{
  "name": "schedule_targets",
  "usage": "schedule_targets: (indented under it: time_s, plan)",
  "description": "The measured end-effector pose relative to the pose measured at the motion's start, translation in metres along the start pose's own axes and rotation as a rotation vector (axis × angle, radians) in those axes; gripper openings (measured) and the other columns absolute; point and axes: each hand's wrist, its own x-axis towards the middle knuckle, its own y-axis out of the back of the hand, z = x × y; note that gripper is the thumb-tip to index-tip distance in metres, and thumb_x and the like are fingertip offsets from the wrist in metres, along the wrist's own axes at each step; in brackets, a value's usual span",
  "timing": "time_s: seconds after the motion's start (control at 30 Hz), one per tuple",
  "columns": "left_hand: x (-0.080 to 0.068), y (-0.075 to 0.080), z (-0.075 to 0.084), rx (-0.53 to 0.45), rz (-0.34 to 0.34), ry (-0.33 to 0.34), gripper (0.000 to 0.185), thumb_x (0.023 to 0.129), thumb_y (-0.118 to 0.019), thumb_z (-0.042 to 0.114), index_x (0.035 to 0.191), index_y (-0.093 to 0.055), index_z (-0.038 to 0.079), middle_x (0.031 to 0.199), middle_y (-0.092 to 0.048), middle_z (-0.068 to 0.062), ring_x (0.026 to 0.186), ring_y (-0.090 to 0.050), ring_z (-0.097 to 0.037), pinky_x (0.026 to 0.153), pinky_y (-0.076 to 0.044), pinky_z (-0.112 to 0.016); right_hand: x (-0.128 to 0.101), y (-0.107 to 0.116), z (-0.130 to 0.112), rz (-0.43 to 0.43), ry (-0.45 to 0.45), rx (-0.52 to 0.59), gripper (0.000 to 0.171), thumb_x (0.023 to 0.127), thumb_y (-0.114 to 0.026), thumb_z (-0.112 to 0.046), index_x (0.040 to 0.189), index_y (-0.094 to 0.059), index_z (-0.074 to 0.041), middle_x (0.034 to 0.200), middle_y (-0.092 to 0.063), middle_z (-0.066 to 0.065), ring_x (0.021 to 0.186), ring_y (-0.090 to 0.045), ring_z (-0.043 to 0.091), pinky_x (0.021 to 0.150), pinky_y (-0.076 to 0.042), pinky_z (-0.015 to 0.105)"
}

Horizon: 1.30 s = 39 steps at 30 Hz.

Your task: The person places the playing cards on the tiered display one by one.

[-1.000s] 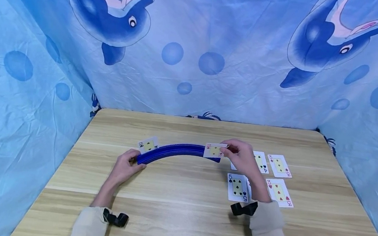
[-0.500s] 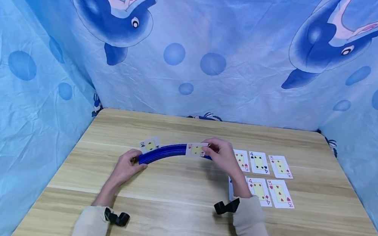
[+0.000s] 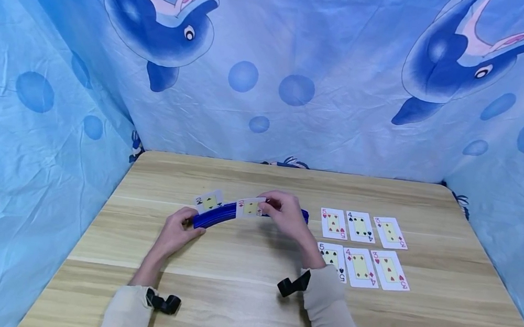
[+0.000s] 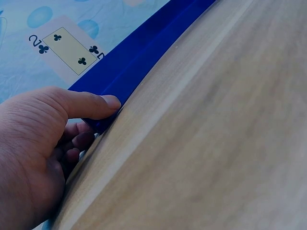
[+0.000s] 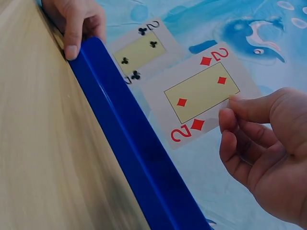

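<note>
Head view, nearest first: two cream sleeves (image 3: 126,311) with black wrist straps are seen reaching over a pale wooden counter (image 3: 249,299). To the right, six cards are laid face up in two rows. The near row (image 3: 361,266) is made up of a five of spades, a four of diamonds and a three of hearts. The far row (image 3: 362,227) is made up of a five of hearts, a four of spades and a three of diamonds.

At the middle of the counter a curved blue card rack (image 3: 219,215) is stood on its edge. Its left end is gripped by the left hand (image 3: 175,230), the thumb laid along the front face and the fingers curled behind it. In the left wrist view the thumb tip (image 4: 108,103) is shown pressed to the blue strip.

A two of clubs (image 3: 208,201) is stood in the rack near that left end, tilted. Just beside it, to its right, a two of diamonds (image 3: 251,208) is pinched at its right edge by the right hand (image 3: 285,216), thumb above and curled fingers below. The right wrist view shows the diamond card's lower edge at the rack's top; whether it is seated in the slot cannot be told.

Behind the counter, a blue cloth printed with dolphins (image 3: 162,22) and bubbles is hung as a backdrop.
</note>
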Motion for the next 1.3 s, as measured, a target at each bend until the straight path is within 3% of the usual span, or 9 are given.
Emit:
schedule_targets:
  time_s: [0.37,0.6,0.97,1.13,1.3]
  plan:
    - [-0.001,0.000,0.000,-0.012,-0.018,0.044,0.038,0.082,-0.079,0.007,0.116,-0.067,-0.004,0.125,-0.065,-0.022,0.113,-0.062,-0.035,0.092,-0.049,-0.034,0.013,-0.031,-0.002,-0.012,-0.021,0.013,0.018,0.095,-0.065,-0.005,0.111,-0.073,-0.001,0.100,-0.075,0.016,0.077,-0.065,0.017,0.063,-0.049,0.018]
    - [0.000,-0.001,0.001,-0.017,-0.035,0.049,0.037,0.083,-0.078,0.007,0.117,-0.067,-0.003,0.127,-0.065,-0.021,0.115,-0.062,-0.035,0.096,-0.049,-0.043,0.020,-0.046,-0.005,-0.047,0.020,0.016,0.019,0.096,-0.064,-0.005,0.111,-0.073,0.000,0.104,-0.074,0.018,0.079,-0.067,0.017,0.064,-0.051,0.017]
    - [0.001,-0.001,0.003,-0.042,-0.025,0.028,0.034,0.082,-0.079,0.006,0.113,-0.069,-0.001,0.123,-0.066,-0.019,0.111,-0.063,-0.031,0.088,-0.050,-0.026,0.027,-0.069,-0.008,-0.101,0.013,0.018,0.018,0.096,-0.063,-0.004,0.110,-0.072,0.001,0.104,-0.074,0.017,0.084,-0.070,0.022,0.070,-0.058,0.025]
    - [0.000,-0.001,0.002,-0.046,-0.024,0.021,0.035,0.082,-0.079,0.005,0.115,-0.069,0.001,0.122,-0.067,-0.018,0.112,-0.063,-0.030,0.091,-0.049,-0.028,0.029,-0.076,-0.008,-0.116,0.000,0.036,0.018,0.095,-0.063,-0.004,0.110,-0.072,0.001,0.107,-0.073,0.017,0.086,-0.071,0.022,0.072,-0.059,0.026]
    - [0.000,-0.001,0.002,-0.049,-0.023,0.023,0.037,0.082,-0.080,0.006,0.117,-0.069,0.002,0.122,-0.068,-0.016,0.110,-0.062,-0.028,0.090,-0.049,-0.029,0.030,-0.079,-0.008,-0.114,-0.002,0.029,0.017,0.095,-0.063,-0.004,0.108,-0.073,0.000,0.107,-0.073,0.016,0.087,-0.071,0.020,0.071,-0.056,0.018]
